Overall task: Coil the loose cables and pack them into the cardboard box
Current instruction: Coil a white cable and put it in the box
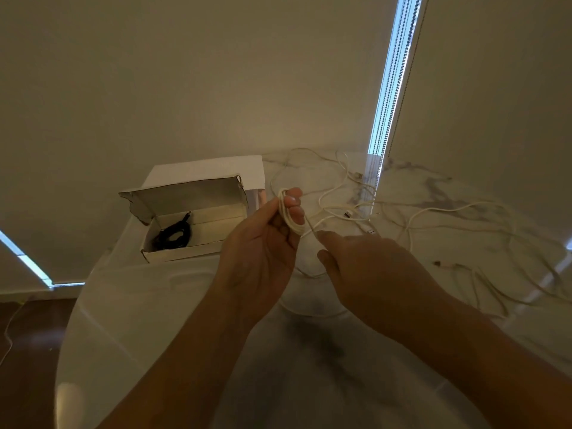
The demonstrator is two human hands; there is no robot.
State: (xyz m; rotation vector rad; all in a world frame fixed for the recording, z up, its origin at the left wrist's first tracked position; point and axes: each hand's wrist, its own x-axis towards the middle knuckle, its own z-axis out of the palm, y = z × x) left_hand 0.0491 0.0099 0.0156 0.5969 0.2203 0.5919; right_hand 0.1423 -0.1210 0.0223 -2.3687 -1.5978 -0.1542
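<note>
My left hand (266,239) is raised above the table and grips a small coil of white cable (289,216) wound around its fingers. My right hand (365,261) sits just to the right and pinches the free strand of the same white cable near the coil. An open cardboard box (185,230) stands at the left on the table, lid tipped back. A coiled black cable (173,236) lies inside it. More loose white cables (433,218) sprawl across the table to the right.
The round white marble table (139,320) curves off at the left, with dark floor beyond it. Roller blinds hang close behind, with bead chains (390,97) dangling down to the tabletop. A thin cord lies on the floor (9,332).
</note>
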